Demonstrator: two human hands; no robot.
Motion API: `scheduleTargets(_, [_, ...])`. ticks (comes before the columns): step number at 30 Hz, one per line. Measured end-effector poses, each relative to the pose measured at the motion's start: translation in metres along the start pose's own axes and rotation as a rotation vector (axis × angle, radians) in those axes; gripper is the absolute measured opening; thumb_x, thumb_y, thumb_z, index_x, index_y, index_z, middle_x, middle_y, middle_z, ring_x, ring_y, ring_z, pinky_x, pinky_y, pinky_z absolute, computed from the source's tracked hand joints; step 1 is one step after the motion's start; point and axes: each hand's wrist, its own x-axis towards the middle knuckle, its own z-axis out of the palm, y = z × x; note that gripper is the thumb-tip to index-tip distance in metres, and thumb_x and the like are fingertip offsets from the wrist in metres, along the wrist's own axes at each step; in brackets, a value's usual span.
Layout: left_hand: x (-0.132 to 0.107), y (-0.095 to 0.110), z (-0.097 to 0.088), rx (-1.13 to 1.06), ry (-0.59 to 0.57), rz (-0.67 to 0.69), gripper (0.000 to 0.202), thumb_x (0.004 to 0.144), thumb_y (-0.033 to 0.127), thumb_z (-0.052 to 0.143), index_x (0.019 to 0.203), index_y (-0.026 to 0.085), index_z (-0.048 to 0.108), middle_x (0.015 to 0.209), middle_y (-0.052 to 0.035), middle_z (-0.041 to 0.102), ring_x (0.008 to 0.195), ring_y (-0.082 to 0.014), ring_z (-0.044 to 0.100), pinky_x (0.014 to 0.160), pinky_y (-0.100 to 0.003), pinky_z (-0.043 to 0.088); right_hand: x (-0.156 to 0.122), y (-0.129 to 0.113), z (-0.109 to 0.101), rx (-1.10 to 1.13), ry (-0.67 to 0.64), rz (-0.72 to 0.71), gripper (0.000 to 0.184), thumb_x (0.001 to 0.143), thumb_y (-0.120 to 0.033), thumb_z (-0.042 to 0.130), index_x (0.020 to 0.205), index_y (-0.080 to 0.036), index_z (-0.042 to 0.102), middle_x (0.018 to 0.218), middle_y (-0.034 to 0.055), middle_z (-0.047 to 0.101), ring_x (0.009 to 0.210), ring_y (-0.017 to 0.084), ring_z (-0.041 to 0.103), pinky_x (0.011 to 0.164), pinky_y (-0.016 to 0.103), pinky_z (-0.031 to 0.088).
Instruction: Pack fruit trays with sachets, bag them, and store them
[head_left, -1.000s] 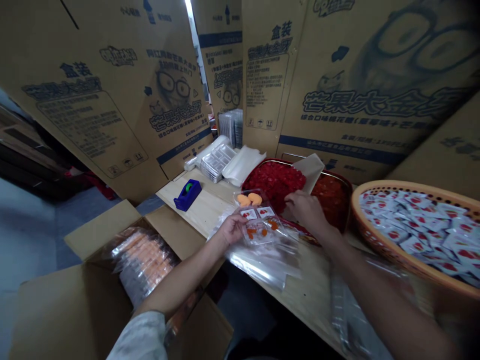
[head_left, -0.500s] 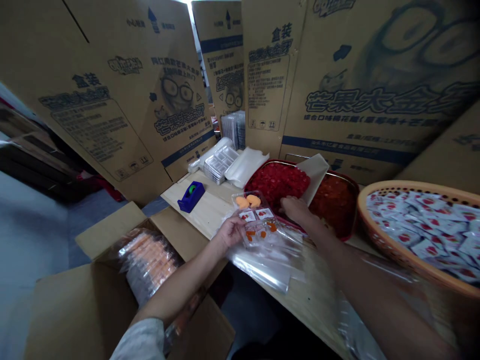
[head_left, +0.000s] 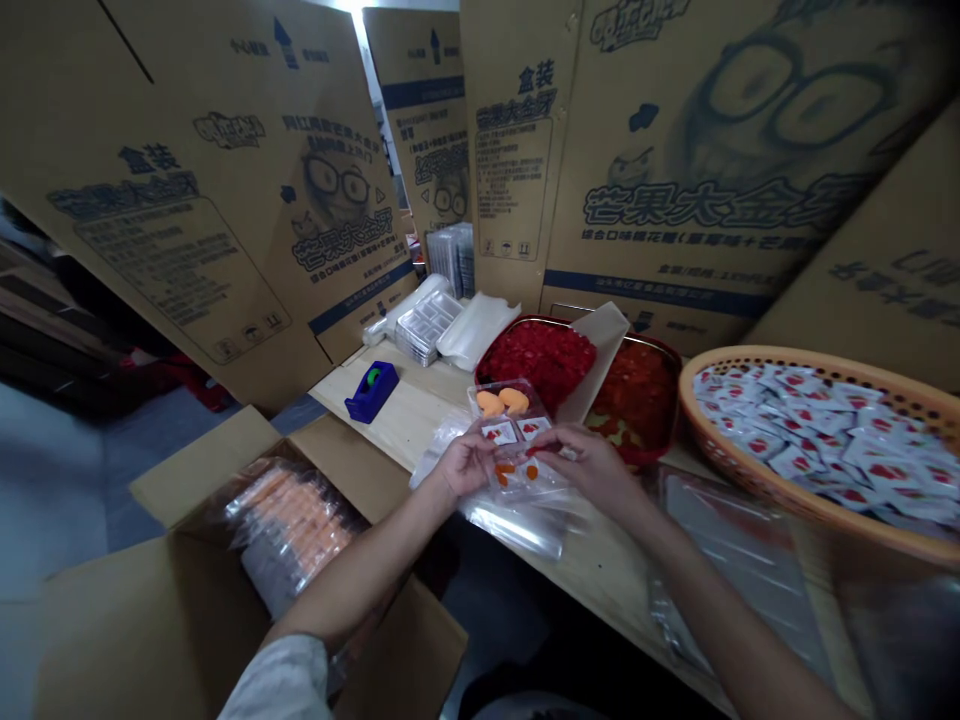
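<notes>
My left hand (head_left: 466, 464) grips the left edge of a clear compartment tray (head_left: 520, 488). In its upper part lie two orange candies (head_left: 513, 401). Two small white sachets with red print (head_left: 498, 432) fill the middle. Small orange pieces (head_left: 505, 469) lie in the lower compartments. My right hand (head_left: 585, 464) is over the right side of the tray, fingers pinched on a small red piece (head_left: 534, 451). Behind the tray stands a tub of red pieces (head_left: 536, 358). A white divider sheet (head_left: 598, 365) separates it from orange-red pieces (head_left: 637, 385).
An orange basket (head_left: 694, 415) full of sachets stands at right. A blue tape dispenser (head_left: 372, 392) and stacked clear trays (head_left: 427, 325) sit at the back left. An open carton (head_left: 112, 610) holds packed orange items. Plastic bags (head_left: 517, 525) lie under the tray. Large cartons (head_left: 510, 200) wall the back.
My right hand has come from the tub of red pieces to the tray, bringing a small red piece. My left hand still holds the tray. The view has shifted slightly right.
</notes>
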Motion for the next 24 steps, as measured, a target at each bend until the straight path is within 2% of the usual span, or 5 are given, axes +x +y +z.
scheduleTargets(4, [-0.007, -0.01, 0.008, 0.001, -0.01, -0.025, 0.064, 0.057, -0.004, 0.047, 0.115, 0.02, 0.056, 0.093, -0.004, 0.068, 0.089, -0.0213, 0.066, 0.089, -0.041, 0.047, -0.02, -0.01, -0.005, -0.135, 0.135, -0.09, 0.023, 0.086, -0.036, 0.053, 0.093, -0.021, 0.069, 0.093, 0.007, 0.065, 0.089, 0.021, 0.058, 0.078, 0.034, 0.044])
scheduleTargets(9, [-0.019, -0.015, 0.015, -0.006, -0.033, -0.03, 0.07, 0.056, -0.005, 0.046, 0.12, 0.024, 0.053, 0.099, -0.004, 0.068, 0.092, -0.0228, 0.065, 0.09, -0.047, 0.045, -0.065, 0.03, -0.041, -0.559, 0.458, 0.14, 0.038, 0.09, -0.042, 0.038, 0.091, -0.016, 0.065, 0.086, 0.0113, 0.064, 0.08, 0.026, 0.058, 0.071, 0.039, 0.045])
scheduleTargets(12, [-0.025, -0.016, 0.017, -0.016, -0.015, -0.049, 0.071, 0.057, -0.005, 0.045, 0.121, 0.025, 0.052, 0.1, -0.003, 0.068, 0.088, -0.0217, 0.066, 0.092, -0.05, 0.044, -0.092, 0.067, -0.061, -0.784, 0.393, 0.249, 0.041, 0.091, -0.036, 0.031, 0.091, -0.013, 0.065, 0.09, 0.0158, 0.065, 0.086, 0.029, 0.059, 0.075, 0.042, 0.044])
scheduleTargets(15, [-0.031, -0.018, 0.02, -0.016, -0.017, -0.064, 0.073, 0.057, -0.006, 0.046, 0.123, 0.025, 0.051, 0.101, -0.0032, 0.068, 0.089, -0.0224, 0.066, 0.094, -0.052, 0.042, -0.106, 0.092, -0.068, -0.857, 0.342, 0.307, 0.038, 0.09, -0.03, 0.032, 0.098, -0.013, 0.065, 0.1, 0.0154, 0.066, 0.097, 0.029, 0.058, 0.086, 0.044, 0.04])
scheduleTargets(24, [-0.039, -0.029, 0.022, -0.009, 0.003, -0.089, 0.075, 0.057, -0.005, 0.046, 0.127, 0.024, 0.049, 0.1, -0.0043, 0.068, 0.092, -0.0228, 0.066, 0.094, -0.047, 0.043, -0.116, 0.094, -0.066, -0.945, 0.469, 0.297, 0.046, 0.095, -0.035, 0.025, 0.096, -0.013, 0.066, 0.092, 0.0143, 0.065, 0.091, 0.028, 0.055, 0.081, 0.042, 0.037])
